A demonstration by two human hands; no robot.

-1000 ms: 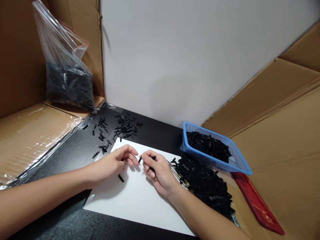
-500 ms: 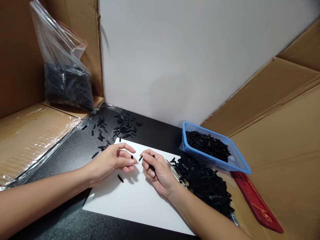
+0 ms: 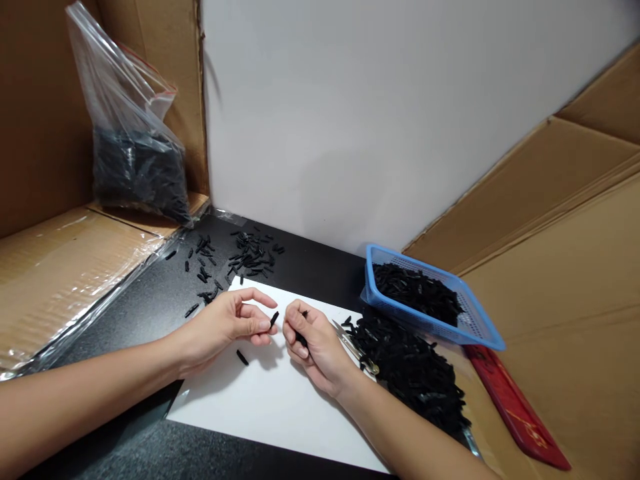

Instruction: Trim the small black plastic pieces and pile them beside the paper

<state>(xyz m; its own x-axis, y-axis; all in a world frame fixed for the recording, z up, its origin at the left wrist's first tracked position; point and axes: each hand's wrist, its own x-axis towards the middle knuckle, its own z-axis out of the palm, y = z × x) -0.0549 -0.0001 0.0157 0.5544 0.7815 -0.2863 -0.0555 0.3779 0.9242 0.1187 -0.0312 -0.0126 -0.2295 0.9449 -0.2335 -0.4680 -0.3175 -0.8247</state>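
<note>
Between thumb and fingers, my left hand [image 3: 233, 327] pinches a small black elongated piece [image 3: 274, 319] above a white sheet [image 3: 265, 407]. Just to its right, my right hand [image 3: 317, 350] is curled closed around small black pieces [image 3: 301, 339]; how many is hidden by the fingers. The two hands are close but apart. One loose black piece [image 3: 242, 357] lies on the sheet below my left hand. Beside my right wrist, metal scissors or tweezers [image 3: 350, 341] lie partly covered by a large heap of black pieces [image 3: 420, 373].
A blue basket [image 3: 480, 327] with black pieces stands behind the heap. Smaller scattered piles of pieces [image 3: 251, 252] lie on the dark table [image 3: 120, 373] at the back left. A clear bag [image 3: 140, 167] leans on cardboard. A red flat object [image 3: 520, 410] lies far right.
The piece in my left fingers has turned and sticks out further towards the right. The thin tip seen at my right fingertips no longer shows, and those fingers have curled in more.
</note>
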